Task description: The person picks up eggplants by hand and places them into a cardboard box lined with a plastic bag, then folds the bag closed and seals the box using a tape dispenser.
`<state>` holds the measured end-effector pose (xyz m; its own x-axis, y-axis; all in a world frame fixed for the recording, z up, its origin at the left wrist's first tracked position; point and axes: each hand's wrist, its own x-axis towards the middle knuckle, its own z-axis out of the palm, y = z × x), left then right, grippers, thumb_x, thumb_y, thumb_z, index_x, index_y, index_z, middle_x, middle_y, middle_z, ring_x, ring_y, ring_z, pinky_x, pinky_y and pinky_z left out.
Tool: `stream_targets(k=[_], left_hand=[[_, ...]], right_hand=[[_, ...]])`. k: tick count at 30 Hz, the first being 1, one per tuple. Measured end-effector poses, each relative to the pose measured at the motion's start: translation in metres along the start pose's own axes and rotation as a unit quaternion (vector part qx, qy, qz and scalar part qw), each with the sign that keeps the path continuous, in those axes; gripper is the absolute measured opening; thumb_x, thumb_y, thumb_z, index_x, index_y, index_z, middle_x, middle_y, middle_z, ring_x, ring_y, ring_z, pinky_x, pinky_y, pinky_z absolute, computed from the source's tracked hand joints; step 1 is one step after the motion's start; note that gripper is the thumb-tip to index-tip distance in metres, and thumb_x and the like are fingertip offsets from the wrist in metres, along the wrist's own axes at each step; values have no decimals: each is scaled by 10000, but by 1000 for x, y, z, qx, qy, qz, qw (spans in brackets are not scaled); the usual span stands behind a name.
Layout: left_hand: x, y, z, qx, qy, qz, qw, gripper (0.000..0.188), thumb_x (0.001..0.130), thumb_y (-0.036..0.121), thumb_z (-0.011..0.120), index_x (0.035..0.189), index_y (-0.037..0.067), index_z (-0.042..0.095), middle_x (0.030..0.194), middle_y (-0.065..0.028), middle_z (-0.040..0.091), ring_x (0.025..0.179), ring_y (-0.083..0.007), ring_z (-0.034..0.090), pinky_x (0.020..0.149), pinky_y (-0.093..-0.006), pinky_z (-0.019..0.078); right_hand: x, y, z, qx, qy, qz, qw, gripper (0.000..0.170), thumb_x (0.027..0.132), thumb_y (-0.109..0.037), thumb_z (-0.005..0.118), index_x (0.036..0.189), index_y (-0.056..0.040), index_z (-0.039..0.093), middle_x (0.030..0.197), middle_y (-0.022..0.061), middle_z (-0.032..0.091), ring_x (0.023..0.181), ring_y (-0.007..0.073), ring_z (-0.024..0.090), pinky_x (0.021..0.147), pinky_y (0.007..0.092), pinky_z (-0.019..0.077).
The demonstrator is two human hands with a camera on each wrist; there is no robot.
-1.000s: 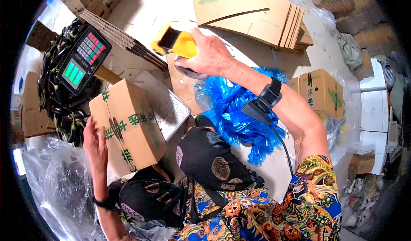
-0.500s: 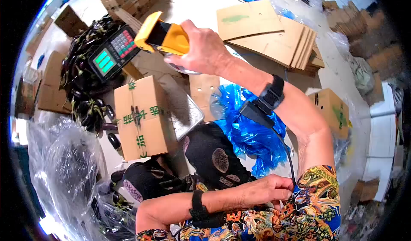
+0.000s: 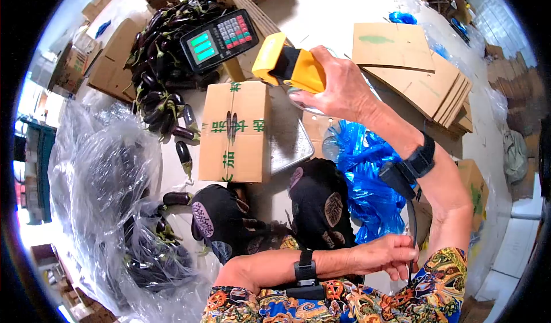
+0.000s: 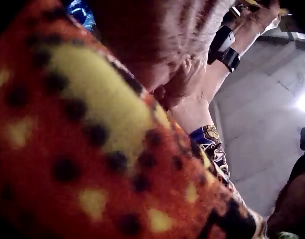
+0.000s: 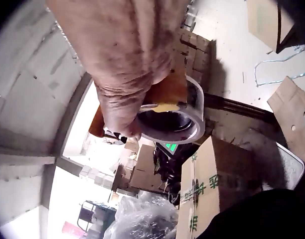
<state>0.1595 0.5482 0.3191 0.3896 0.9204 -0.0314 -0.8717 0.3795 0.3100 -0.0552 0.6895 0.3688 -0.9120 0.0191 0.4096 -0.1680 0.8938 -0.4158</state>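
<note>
My right hand (image 3: 347, 88) grips a yellow tape dispenser (image 3: 310, 70) and holds it raised, up and to the right of a cardboard box. Its wide roll of clear tape (image 5: 196, 112) shows below the fingers in the right wrist view. My left hand (image 3: 387, 256) is drawn across my body, with curled fingers pinching the black cable (image 3: 410, 225) that hangs from the right wrist camera. The closed cardboard box (image 3: 235, 131), marked in green print, sits over a metal scale platform (image 3: 293, 142). Patterned cloth (image 4: 93, 124) fills much of the left wrist view.
A scale display (image 3: 219, 40) stands behind the box, by a heap of eggplants (image 3: 158, 65). Clear plastic (image 3: 106, 156) with eggplants lies at left. Blue plastic (image 3: 370, 179) lies to the right, below flat cardboard sheets (image 3: 396, 47).
My left hand has left the box's side and swung across my body to the cable by my right arm. The right hand still holds the tape dispenser. The head view has shifted left.
</note>
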Motion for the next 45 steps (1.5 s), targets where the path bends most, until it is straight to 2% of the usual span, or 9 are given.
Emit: stream_targets(k=[5, 15, 29, 33, 38, 40, 42, 44, 45], left_hand=[[7, 10, 0, 162, 75, 92, 980, 276, 1007, 297, 532, 989, 22, 520, 830, -75, 639, 693, -154, 679, 560, -269, 557], [1, 22, 5, 113, 200, 109, 967, 340, 1032, 332, 483, 989, 1, 551, 814, -72, 621, 691, -143, 657, 583, -254, 546], [3, 41, -8, 70, 270, 155, 948, 258, 1011, 274, 520, 921, 35, 559, 788, -37, 596, 603, -102, 580, 547, -241, 480], [4, 40, -15, 73, 281, 172, 941, 271, 992, 280, 536, 937, 18, 580, 788, -54, 624, 594, -105, 609, 527, -237, 494], [-45, 53, -18, 228, 169, 110, 952, 336, 1037, 323, 490, 1086, 3, 584, 868, -53, 646, 707, -132, 645, 648, -250, 542], [-102, 71, -1, 326, 144, 88, 930, 389, 1048, 349, 473, 1241, 27, 574, 886, -64, 676, 819, -127, 672, 709, -275, 561], [-167, 100, 17, 544, 166, 144, 810, 330, 1010, 252, 561, 1235, 14, 601, 1028, -115, 721, 907, -174, 701, 786, -323, 564], [-234, 128, 31, 533, 308, 139, 776, 336, 974, 227, 582, 1219, 3, 632, 1017, -143, 723, 898, -223, 710, 820, -350, 563], [-263, 137, 22, 444, 378, 233, 778, 372, 969, 235, 535, 1230, -15, 626, 1021, -145, 715, 861, -220, 704, 780, -330, 564]], right_hand=[[2, 0, -5, -19, -17, 4, 1000, 581, 734, -389, 788, 1084, -35, 490, 780, 189, 679, 757, 377, 698, 702, 448, 573], [14, 0, 4, -25, -43, -4, 999, 589, 737, -387, 787, 1103, -37, 486, 829, 183, 678, 785, 366, 697, 713, 442, 571], [32, 5, 25, -78, -50, -101, 991, 659, 704, -384, 833, 1143, -17, 507, 898, 207, 676, 781, 358, 689, 739, 406, 574], [34, 6, 26, -64, -54, -85, 993, 653, 704, -377, 832, 1141, -16, 507, 886, 213, 674, 792, 367, 688, 738, 414, 572], [26, 5, 28, -53, -88, -71, 992, 566, 764, -386, 796, 1079, -27, 493, 896, 197, 668, 771, 343, 692, 681, 425, 578], [17, 6, 22, -45, -82, -52, 994, 587, 745, -393, 800, 1089, -26, 497, 877, 204, 672, 786, 372, 686, 699, 438, 568], [7, 18, 23, -27, -68, -29, 997, 604, 725, -409, 805, 1087, -28, 508, 885, 218, 672, 800, 393, 681, 722, 457, 553], [-5, 29, 24, -22, -79, 18, 996, 613, 721, -422, 804, 1094, -29, 518, 879, 222, 671, 802, 394, 680, 735, 461, 547], [-10, 35, 25, -22, -83, 42, 995, 617, 719, -428, 803, 1097, -29, 523, 876, 224, 670, 804, 395, 680, 741, 463, 544]])
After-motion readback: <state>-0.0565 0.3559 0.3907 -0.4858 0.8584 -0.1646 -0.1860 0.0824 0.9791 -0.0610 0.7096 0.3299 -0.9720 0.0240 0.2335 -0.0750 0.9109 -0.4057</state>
